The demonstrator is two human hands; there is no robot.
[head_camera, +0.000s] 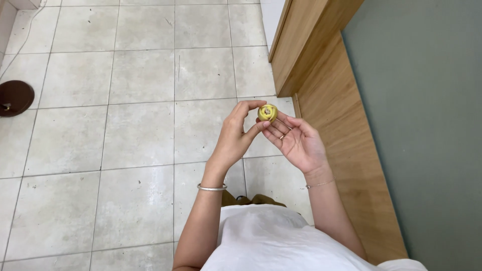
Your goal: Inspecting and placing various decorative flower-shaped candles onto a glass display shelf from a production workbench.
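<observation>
A small round yellow object [267, 112] with a coiled, rose-like top sits at the fingertips of both hands, above the floor. My left hand [235, 136] pinches it between thumb and forefinger from the left. My right hand [297, 143] lies palm up, fingers spread, its fingertips under and behind the yellow object. A ring shows on one right finger. A silver bangle is on the left wrist and a thin bracelet on the right wrist.
Pale square floor tiles [125, 125] spread below. A wooden panel [336, 125] runs along the right, with a grey-green surface [427, 125] beyond it. A dark round base [15, 98] rests on the floor at far left, with a thin cable near it.
</observation>
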